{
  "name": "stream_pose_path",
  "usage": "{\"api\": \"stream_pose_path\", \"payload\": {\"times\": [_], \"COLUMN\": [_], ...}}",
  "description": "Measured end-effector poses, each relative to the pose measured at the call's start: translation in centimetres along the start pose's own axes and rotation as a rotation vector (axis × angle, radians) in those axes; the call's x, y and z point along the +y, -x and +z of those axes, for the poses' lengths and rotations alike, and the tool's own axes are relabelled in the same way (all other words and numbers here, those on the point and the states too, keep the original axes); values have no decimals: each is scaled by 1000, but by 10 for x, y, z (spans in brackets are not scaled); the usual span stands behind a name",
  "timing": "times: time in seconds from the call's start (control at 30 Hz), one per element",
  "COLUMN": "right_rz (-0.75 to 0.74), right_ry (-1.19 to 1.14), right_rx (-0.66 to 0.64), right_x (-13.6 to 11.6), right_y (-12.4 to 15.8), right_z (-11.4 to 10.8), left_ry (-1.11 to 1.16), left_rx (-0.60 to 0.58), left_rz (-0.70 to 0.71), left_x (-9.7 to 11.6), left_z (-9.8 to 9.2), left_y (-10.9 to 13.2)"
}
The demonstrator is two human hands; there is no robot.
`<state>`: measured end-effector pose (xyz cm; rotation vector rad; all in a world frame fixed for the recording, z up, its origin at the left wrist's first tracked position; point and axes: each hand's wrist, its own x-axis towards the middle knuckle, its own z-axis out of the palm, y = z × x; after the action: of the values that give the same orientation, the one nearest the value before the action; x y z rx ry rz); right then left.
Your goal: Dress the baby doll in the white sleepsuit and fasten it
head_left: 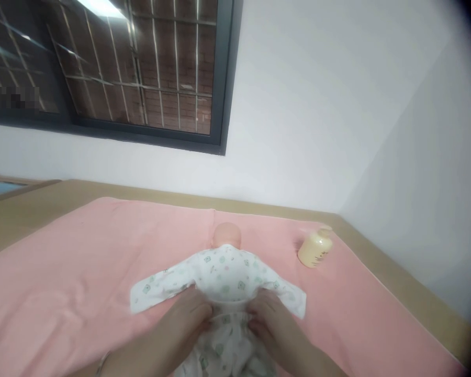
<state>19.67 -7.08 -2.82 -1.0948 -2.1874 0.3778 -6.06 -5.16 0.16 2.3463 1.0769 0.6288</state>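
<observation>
A baby doll (226, 235) lies on a pink cloth, its head pointing away from me. It wears a white long-sleeved top (223, 272) with small green prints, the sleeves spread out to both sides. Matching printed pants (230, 340) cover its lower body, bunched toward me. At the waist, my left hand (192, 314) is closed on the left side of the pants' waistband. My right hand (269, 319) pinches the same waistband on the right side. Both hands are somewhat blurred, and some fingertips are hidden behind the fabric and hands.
A cream pump bottle (316, 248) stands on the pink cloth (82, 251) at the right. The cloth covers a wooden-coloured tabletop (400, 277) against a white wall (306, 104). A dark-framed window (223, 78) with metal bars is at the upper left.
</observation>
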Motion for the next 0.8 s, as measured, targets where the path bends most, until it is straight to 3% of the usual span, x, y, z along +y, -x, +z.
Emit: {"api": "stream_pose_path", "payload": {"times": [0.13,0.23,0.4,0.57,0.8], "right_rz": [-34,-74,-92,-73,-28], "right_ry": [121,183,138,76,17], "right_rx": [90,102,25,-93,-160], "right_x": [-1,-5,-17,-28,-31], "right_y": [-1,-3,-6,-12,-17], "right_z": [12,13,-6,-29,-35], "left_ry": [15,6,-12,-20,71], "left_rx": [68,64,2,-138,-106], "left_rz": [-69,-87,-66,20,-39], "left_x": [-11,-13,-5,1,14], "left_z": [25,32,18,-1,-8], "left_y": [-6,-8,6,19,26]}}
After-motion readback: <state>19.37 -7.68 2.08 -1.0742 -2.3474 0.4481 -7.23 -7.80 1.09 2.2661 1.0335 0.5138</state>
